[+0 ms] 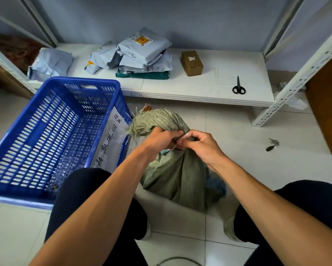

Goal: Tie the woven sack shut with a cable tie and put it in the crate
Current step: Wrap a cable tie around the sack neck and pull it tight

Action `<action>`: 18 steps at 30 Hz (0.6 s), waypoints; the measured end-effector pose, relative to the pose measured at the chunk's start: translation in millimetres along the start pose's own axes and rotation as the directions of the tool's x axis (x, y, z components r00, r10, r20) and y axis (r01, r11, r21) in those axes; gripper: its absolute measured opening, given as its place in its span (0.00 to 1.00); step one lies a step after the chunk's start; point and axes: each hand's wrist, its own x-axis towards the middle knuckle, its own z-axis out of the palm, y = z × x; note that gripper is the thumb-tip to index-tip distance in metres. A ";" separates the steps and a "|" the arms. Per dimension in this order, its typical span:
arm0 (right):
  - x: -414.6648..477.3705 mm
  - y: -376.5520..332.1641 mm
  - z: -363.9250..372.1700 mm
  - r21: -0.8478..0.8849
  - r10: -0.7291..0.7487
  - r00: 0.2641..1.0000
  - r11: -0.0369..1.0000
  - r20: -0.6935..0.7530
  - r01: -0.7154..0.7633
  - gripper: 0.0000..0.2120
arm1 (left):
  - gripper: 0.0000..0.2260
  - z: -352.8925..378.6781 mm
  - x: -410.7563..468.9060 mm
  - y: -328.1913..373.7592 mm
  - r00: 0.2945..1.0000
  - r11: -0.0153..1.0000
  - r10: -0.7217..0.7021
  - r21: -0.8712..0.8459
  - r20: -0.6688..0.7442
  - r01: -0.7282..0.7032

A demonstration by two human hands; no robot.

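The woven sack (177, 177) stands on the floor between the knees, neck bunched for cinching. The left hand (161, 140) and right hand (201, 145) both pinch the cable tie (173, 148) at that neck; the blue crate (84, 81) sits just beside, handy for loading.

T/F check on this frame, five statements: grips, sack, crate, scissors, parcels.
1. The left grip and right grip both hold the sack at its neck. True.
2. The sack is in the crate. False: it stands on the floor beside the crate.
3. The scissors lie on the shelf. True.
4. The parcels are in the crate. False: they lie on the shelf.
5. The scissors are open. False: the blades are closed.
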 end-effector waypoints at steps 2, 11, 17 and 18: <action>2.4 2.0 -0.4 -0.034 -0.018 0.999 0.999 -0.038 0.017 0.05 | 0.10 -1.2 1.5 0.6 1.000 1.000 -0.027 -0.013 0.011 0.027; 10.0 3.1 -9.4 -0.041 0.032 0.992 0.998 -0.122 -0.038 0.03 | 0.09 -1.6 0.9 -5.7 0.986 0.893 0.135 0.443 -0.093 -0.081; 12.7 5.8 -12.3 -0.032 0.043 0.989 0.998 -0.140 -0.047 0.03 | 0.11 5.6 -10.2 -14.4 0.978 0.851 0.143 0.524 -0.155 -0.041; 13.0 6.0 -11.9 -0.033 0.033 0.990 0.999 -0.136 -0.038 0.04 | 0.14 9.1 -9.9 -17.1 0.981 0.820 0.141 0.570 -0.132 -0.041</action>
